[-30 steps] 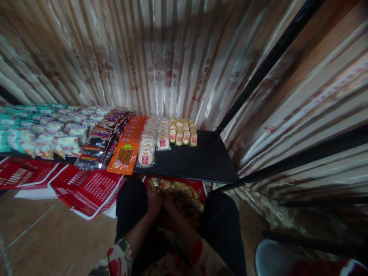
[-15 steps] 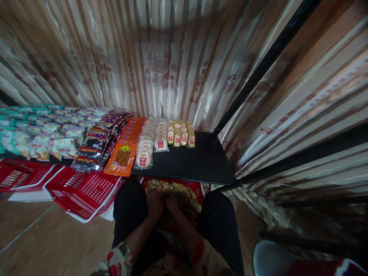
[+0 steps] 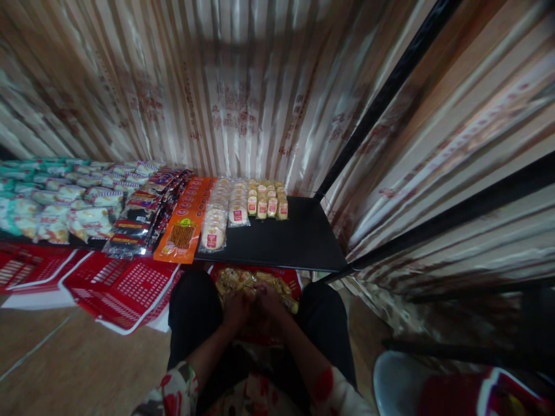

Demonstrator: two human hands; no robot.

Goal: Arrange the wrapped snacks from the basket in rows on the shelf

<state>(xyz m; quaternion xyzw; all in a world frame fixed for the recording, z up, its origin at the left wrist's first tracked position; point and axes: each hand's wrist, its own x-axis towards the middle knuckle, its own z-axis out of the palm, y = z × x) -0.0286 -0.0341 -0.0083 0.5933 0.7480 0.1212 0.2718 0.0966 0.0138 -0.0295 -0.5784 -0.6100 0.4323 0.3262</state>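
Between my knees, a red basket (image 3: 296, 277) holds a heap of yellow-wrapped snack packets (image 3: 236, 279). My left hand (image 3: 237, 308) is down at the heap, its fingers curled and dim. Close beside it, my right hand (image 3: 267, 299) reaches over the same packets with fingers bent. Whatever sits between the fingers of either hand is too dark to make out. Upright rows of small yellow snack packs (image 3: 267, 202) stand on the black shelf (image 3: 269, 242) in front of me. Left of them lie round white snacks in clear packs (image 3: 214, 228).
Farther left on the shelf are an orange snack bag (image 3: 182, 231), dark snack bags (image 3: 130, 226) and white-and-green bags (image 3: 26, 211). Red baskets (image 3: 125, 289) stand below at left. A black post (image 3: 385, 104) rises at right, and a pale stool (image 3: 392, 381) is at lower right.
The view has shifted slightly, so the shelf appears a little farther left. My right hand has moved slightly forward and right over the yellow packets, apart from my left hand.
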